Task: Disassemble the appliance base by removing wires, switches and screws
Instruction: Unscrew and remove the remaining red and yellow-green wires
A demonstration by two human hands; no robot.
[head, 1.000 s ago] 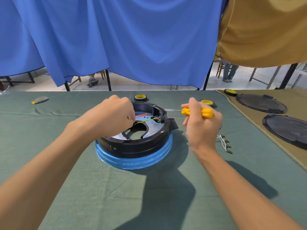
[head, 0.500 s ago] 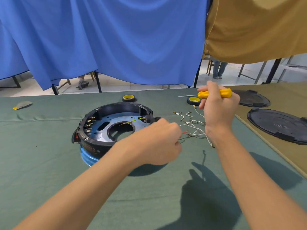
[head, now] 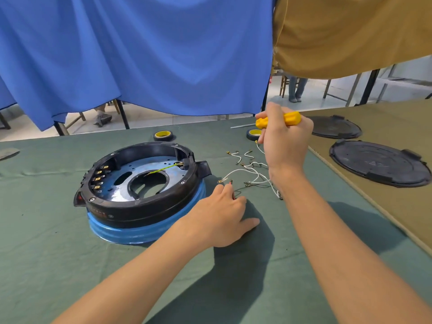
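Note:
The black ring-shaped appliance base point(head: 140, 202) sits upside down on its blue body, left of centre on the green cloth. A yellow-green wire point(head: 163, 170) still runs across its metal plate, and several brass terminals point(head: 99, 177) line its left inner wall. My left hand point(head: 222, 218) lies palm down on the cloth just right of the base, fingers spread, with a thin red wire point(head: 232, 189) between its fingertips. My right hand point(head: 284, 141) is raised and grips a yellow-handled screwdriver point(head: 291, 118), shaft pointing left. Loose white wires point(head: 251, 170) lie between my hands.
Two rolls of black-and-yellow tape point(head: 163, 135) point(head: 253, 133) lie behind the base. Two black round covers point(head: 376, 163) point(head: 334, 127) rest on the brown cloth at right. Blue and tan curtains hang behind the table. A grey scrap point(head: 8, 153) lies at far left.
My left hand pulled the red wire out of the base, carried it right and lowered it flat onto the cloth. My right hand moved right with the screwdriver and stays raised.

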